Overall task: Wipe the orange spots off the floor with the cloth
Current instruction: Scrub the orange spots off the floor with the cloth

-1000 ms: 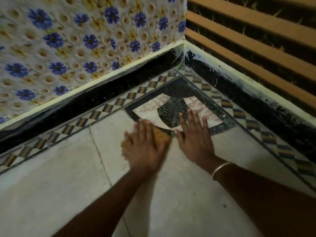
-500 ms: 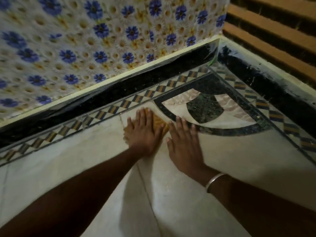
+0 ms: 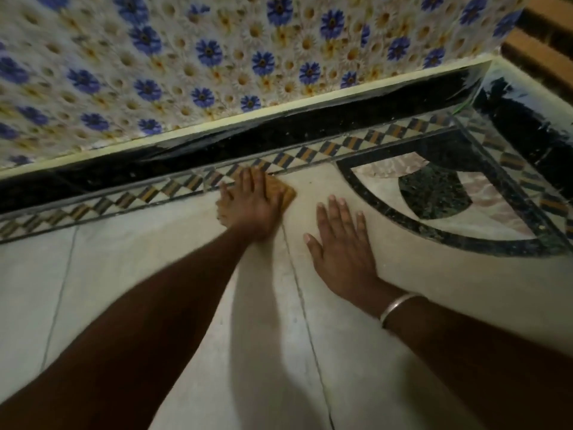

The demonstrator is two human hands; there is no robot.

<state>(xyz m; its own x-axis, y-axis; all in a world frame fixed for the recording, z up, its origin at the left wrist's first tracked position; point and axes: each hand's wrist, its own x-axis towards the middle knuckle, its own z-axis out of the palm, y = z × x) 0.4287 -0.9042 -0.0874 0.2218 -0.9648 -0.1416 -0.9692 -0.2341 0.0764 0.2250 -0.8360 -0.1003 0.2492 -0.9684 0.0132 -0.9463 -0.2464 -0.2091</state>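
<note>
My left hand [image 3: 249,203] lies flat on an orange cloth [image 3: 283,192], pressing it onto the pale floor [image 3: 155,259] where the chequered border strip [image 3: 310,153] begins. Most of the cloth is hidden under the palm; only its right corner shows. My right hand [image 3: 339,243], with a silver bangle on the wrist, rests flat on the floor a short way right of the cloth, fingers spread and nothing in it. No orange spots stand out on the floor around the hands.
A black skirting [image 3: 217,150] runs along the wall behind the border, under flowered wall covering [image 3: 217,57]. An inlaid quarter-circle pattern [image 3: 434,193] fills the floor corner at right. Wooden slats [image 3: 542,48] rise at the far right. A floor joint [image 3: 304,305] runs between my arms.
My left hand has slid the cloth away from the inlaid pattern, left and forward to the chequered border. My right hand has followed leftward, staying flat on the floor.
</note>
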